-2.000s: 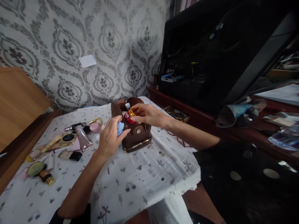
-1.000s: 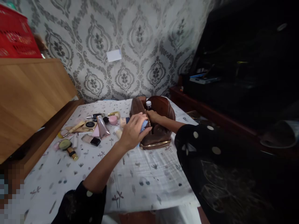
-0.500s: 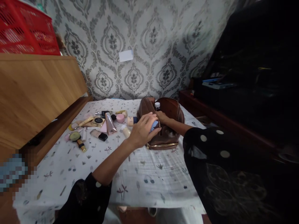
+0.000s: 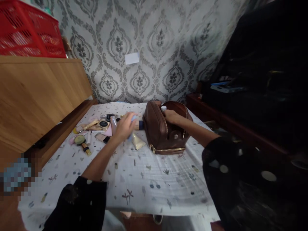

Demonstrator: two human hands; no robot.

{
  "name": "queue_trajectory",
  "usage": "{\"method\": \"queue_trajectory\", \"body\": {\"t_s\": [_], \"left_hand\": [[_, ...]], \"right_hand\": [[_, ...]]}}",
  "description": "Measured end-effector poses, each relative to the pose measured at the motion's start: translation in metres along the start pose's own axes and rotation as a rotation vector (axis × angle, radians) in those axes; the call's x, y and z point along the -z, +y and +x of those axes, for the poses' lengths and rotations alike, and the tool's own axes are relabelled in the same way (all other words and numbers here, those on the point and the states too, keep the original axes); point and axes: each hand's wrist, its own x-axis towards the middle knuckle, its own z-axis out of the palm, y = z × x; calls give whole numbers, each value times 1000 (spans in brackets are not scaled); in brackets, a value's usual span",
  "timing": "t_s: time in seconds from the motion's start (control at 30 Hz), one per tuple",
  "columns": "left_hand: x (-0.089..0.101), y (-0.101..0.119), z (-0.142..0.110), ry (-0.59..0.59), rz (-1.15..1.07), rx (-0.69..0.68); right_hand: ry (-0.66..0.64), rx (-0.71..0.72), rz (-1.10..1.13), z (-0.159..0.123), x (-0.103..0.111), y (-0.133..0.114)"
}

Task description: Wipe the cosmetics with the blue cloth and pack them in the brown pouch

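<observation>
My left hand [image 4: 126,126] is closed round a light blue item, partly covered by the fingers and blurred; I cannot make out its kind. It hovers over the right side of the spread of cosmetics, beside a silvery-pink tube [image 4: 113,124] and a cream-coloured tube [image 4: 138,142]. A brown leather makeup bag [image 4: 156,128] stands unzipped on the cloth. At its opening, my right hand [image 4: 172,116] is curled over the inner rim, fingertips hidden inside. Just behind those knuckles shows the white cap of a bottle [image 4: 164,108]. A dark-capped bottle [image 4: 139,125] lies against the bag's left side.
On the left of the printed white cloth [image 4: 144,186] lie a round green-faced compact [image 4: 79,139], a gold-capped item [image 4: 86,149], a foundation bottle [image 4: 102,138] and several other cosmetics. A wooden cabinet [image 4: 40,96] with a red basket [image 4: 31,30] borders the left; dark furniture stands right.
My left hand has moved left from the bag to the cosmetics, carrying the light blue item. My right hand stays at the bag's opening. The view has shifted slightly.
</observation>
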Motion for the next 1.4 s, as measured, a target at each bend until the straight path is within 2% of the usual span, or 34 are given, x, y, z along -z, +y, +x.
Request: {"method": "queue_trajectory", "body": {"t_s": [0.07, 0.1, 0.13, 0.2, 0.23, 0.27, 0.3, 0.4, 0.43, 0.5, 0.6, 0.73, 0.87, 1.03, 1.23, 1.4], "left_hand": [[11, -38, 11, -69, 261, 241], [17, -57, 17, -128, 388, 370], [23, -76, 22, -150, 433, 443], [33, -109, 29, -189, 480, 525], [37, -123, 31, -216, 499, 551], [40, -134, 33, -245, 514, 563], [41, -144, 34, -278, 524, 567], [38, -165, 36, -371, 545, 543], [35, -169, 38, -396, 552, 532], [28, -177, 42, -439, 568, 514], [20, -188, 48, -499, 593, 492], [16, -200, 53, -579, 623, 491], [18, -203, 53, -601, 659, 468], [23, -195, 50, -594, 701, 444], [33, -178, 43, -557, 712, 394], [46, -155, 35, -501, 739, 368]], "right_hand": [[59, -23, 29, -8, 13, -5], [122, -22, 62, -16, 19, -10], [204, -19, 97, -27, 23, -17], [472, 128, 360, -56, 26, -38], [543, 224, 472, -73, 24, -50], [543, 321, 548, -90, 18, -64], [507, 417, 594, -106, 9, -77], [218, 667, 614, -136, -34, -110], [122, 703, 603, -139, -52, -118], [-29, 686, 587, -137, -87, -128], [-148, 577, 632, -124, -127, -131], [-101, 475, 687, -112, -149, -126], [-63, 437, 728, -111, -154, -120], [-37, 343, 719, -111, -157, -118], [-31, 337, 675, -111, -160, -117], [-33, 335, 702, -110, -162, -117]]}}
